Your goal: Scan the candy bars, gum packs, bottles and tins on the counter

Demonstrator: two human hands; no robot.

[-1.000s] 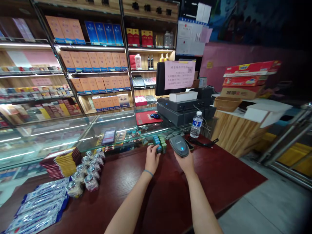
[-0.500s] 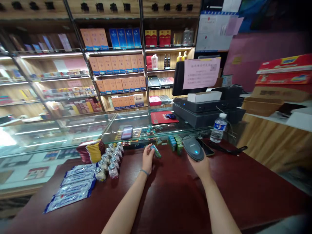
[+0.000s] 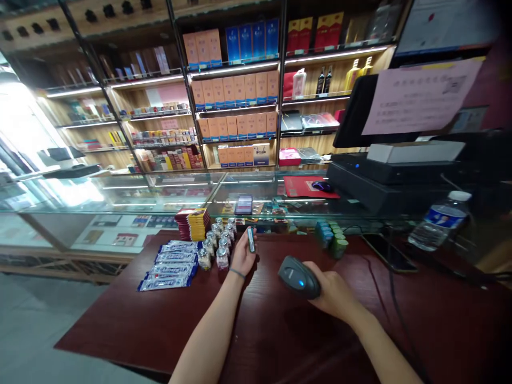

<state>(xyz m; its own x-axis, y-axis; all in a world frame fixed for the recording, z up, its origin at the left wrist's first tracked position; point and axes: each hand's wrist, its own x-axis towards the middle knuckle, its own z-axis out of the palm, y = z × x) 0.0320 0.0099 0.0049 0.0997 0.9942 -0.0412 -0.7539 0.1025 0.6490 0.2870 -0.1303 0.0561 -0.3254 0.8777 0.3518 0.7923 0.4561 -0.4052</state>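
My left hand (image 3: 241, 257) is closed round a small, slim blue, white and green pack (image 3: 250, 240), held just above the dark red tabletop (image 3: 256, 330). In my right hand (image 3: 336, 292) is a dark grey barcode scanner (image 3: 296, 277) with a lit blue light, its head turned to the left toward the pack. Beside my left hand stand rows of small lidded jars (image 3: 222, 258). Blue and white flat packets (image 3: 170, 266) lie overlapping left of the jars. Small blue and green cylindrical containers (image 3: 338, 245) stand in rows beyond the scanner.
Red and yellow packs (image 3: 198, 224) are stacked behind the jars. A phone (image 3: 388, 253) and a water bottle (image 3: 438, 224) are on the right. Behind the table runs a glass counter (image 3: 264, 184) with a mouse (image 3: 322, 186) and a monitor (image 3: 356, 112).
The view has swung to the right and closer. The scanner has come away from beside the phone and containers, moving left toward my left hand. The pack is now more upright in my left hand.
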